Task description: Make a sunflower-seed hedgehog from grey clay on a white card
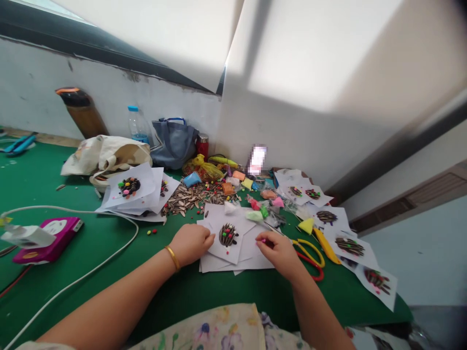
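In front of me lies a small white paper (235, 255) bearing a hedgehog shape made of sunflower seeds (228, 235), dotted with pink, red and green balls. It rests on a stack of white sheets (255, 262). My left hand (193, 243) is closed at the paper's left edge, thumb and fingers pinching it there. My right hand (276, 250) hovers over the right side of the stack, its thumb and forefinger pinched around a tiny bit of pink clay (263, 240). Behind the paper are a heap of sunflower seeds (191, 197) and packets of coloured clay (254, 215).
Yellow-and-red scissors (310, 255) and a yellow tool (327, 246) lie beside my right hand. Finished-looking seed pictures (348, 245) line the right edge; more papers (134, 194) are stacked left. A white cable (91, 262) runs from a purple power strip (47, 240). Bags and bottles stand behind.
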### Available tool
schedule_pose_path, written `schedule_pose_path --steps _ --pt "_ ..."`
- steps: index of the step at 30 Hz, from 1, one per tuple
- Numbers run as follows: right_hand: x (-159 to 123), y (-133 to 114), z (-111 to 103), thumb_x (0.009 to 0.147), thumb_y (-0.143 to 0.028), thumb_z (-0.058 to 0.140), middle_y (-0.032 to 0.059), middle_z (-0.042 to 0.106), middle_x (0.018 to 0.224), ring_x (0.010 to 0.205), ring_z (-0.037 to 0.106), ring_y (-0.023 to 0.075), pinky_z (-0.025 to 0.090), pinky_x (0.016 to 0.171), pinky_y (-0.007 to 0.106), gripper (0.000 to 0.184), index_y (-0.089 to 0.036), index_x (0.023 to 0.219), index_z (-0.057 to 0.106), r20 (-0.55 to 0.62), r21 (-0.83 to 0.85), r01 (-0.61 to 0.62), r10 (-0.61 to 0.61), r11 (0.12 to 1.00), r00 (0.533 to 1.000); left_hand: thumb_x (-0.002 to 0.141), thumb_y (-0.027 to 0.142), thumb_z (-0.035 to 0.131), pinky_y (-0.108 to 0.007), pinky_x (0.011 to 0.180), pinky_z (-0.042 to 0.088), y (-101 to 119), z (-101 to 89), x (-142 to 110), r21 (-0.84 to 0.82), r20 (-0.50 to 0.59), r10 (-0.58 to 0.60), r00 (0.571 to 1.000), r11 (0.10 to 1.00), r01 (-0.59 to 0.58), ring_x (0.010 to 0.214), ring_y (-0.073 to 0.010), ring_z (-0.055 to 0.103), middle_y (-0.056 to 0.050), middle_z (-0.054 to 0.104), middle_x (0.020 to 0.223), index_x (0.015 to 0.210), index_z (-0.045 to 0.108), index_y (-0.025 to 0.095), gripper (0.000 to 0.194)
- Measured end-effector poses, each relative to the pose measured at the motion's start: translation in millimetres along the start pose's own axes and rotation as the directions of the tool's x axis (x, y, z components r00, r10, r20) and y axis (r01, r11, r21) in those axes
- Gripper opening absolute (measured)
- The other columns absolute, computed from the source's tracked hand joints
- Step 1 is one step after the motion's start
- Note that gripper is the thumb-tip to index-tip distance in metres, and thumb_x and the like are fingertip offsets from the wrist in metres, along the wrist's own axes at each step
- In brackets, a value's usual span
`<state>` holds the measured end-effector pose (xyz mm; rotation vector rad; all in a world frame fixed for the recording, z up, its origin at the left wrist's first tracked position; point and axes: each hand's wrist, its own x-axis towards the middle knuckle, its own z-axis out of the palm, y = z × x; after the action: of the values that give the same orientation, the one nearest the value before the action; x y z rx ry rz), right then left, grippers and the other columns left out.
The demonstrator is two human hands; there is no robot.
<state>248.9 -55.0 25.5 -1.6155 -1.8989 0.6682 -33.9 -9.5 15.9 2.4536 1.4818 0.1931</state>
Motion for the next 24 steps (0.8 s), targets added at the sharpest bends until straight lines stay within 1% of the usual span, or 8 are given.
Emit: schedule_pose_path --steps 2,5,8,11,13,17,21,24 --pt "1 2 11 0.089 -0.038 0.050 0.0032 0.068 0.079 0.074 0.061 0.0191 0.046 0.068 0.029 0.026 -0.020 0.088 0.069 0.014 0.030 0.019 -0.019 0.999 1.000 0.090 0.041 0.046 -0.034 0.070 0.037 -3 -0.5 2 -0.012 -0.051 0.005 0.999 1.000 -0.006 0.072 -0.0240 0.060 -0.009 0.066 0.071 0.065 0.062 0.020 0.037" --pt "-2 2 22 0.094 -0.040 0.044 0.0046 0.068 0.078 0.076 0.063 0.0194 0.047 0.071 0.030 0.033 -0.019 0.096 0.070 -0.064 0.040 0.035 -0.032 0.999 0.997 0.083 0.037 0.059 -0.034 0.075 0.039 -7 -2.0 5 -0.075 -0.110 0.037 0.993 0.996 -0.046 0.085 -0.0245 0.059 -0.007 0.066 0.084 0.082 0.063 0.021 0.017" --pt "-12 -1 32 0.096 -0.039 0.043 0.0051 0.069 0.081 0.077 0.064 0.0184 0.049 0.074 0.030 0.033 -0.019 0.104 0.068 -0.145 0.143 0.063 -0.042 0.988 0.989 0.078 0.035 0.066 -0.033 0.081 0.039 -10 -3.3 6 -0.133 -0.105 0.067 0.992 0.988 -0.081 0.092 -0.0248 0.057 -0.006 0.064 0.092 0.094 0.062 0.021 0.022" --pt "-24 -5 44 0.097 -0.038 0.042 0.0042 0.070 0.083 0.074 0.064 0.0166 0.051 0.071 0.028 0.031 -0.020 0.108 0.065 -0.109 0.288 0.093 -0.064 0.953 0.992 0.074 0.036 0.071 -0.034 0.083 0.039 -12 -3.7 6 -0.148 -0.054 0.092 0.994 0.984 -0.099 0.095 -0.0253 0.056 -0.006 0.063 0.094 0.099 0.063 0.022 0.029" --pt "-29 -8 52 0.097 -0.037 0.045 0.0038 0.068 0.083 0.073 0.063 0.0163 0.051 0.070 0.028 0.027 -0.020 0.102 0.065 -0.088 0.332 0.130 -0.107 0.934 0.990 0.073 0.038 0.073 -0.034 0.083 0.038 -13 -3.2 6 -0.139 -0.030 0.107 0.994 0.984 -0.110 0.095 -0.0255 0.056 -0.006 0.063 0.095 0.101 0.064 0.023 0.033" --pt "-33 -12 62 0.093 -0.033 0.052 0.0034 0.063 0.080 0.077 0.059 0.0170 0.047 0.073 0.030 0.020 -0.020 0.082 0.063 -0.111 0.250 0.242 -0.220 0.938 0.969 0.071 0.041 0.076 -0.035 0.083 0.038 -14 -0.4 6 -0.101 -0.015 0.124 0.992 0.987 -0.125 0.096 -0.0254 0.056 -0.004 0.063 0.096 0.100 0.065 0.025 0.035" --pt "-31 -12 66 0.095 -0.026 0.048 0.0051 0.066 0.095 0.089 0.060 0.0180 0.046 0.081 0.031 0.019 -0.022 0.107 0.063 -0.110 0.176 0.238 -0.221 0.955 0.969 0.071 0.042 0.076 -0.036 0.084 0.038 -14 2.0 5 -0.082 -0.015 0.133 0.991 0.988 -0.134 0.096 -0.0248 0.057 -0.003 0.063 0.096 0.098 0.066 0.026 0.033" --pt "-31 -12 68 0.092 -0.024 0.054 0.0034 0.067 0.093 0.087 0.061 0.0173 0.046 0.079 0.029 0.013 -0.022 0.100 0.064 -0.088 0.151 0.222 -0.211 0.963 0.974 0.071 0.042 0.076 -0.036 0.084 0.038 -14 2.4 5 -0.082 -0.015 0.135 0.991 0.987 -0.136 0.096 -0.0247 0.057 -0.003 0.063 0.096 0.098 0.066 0.026 0.033"
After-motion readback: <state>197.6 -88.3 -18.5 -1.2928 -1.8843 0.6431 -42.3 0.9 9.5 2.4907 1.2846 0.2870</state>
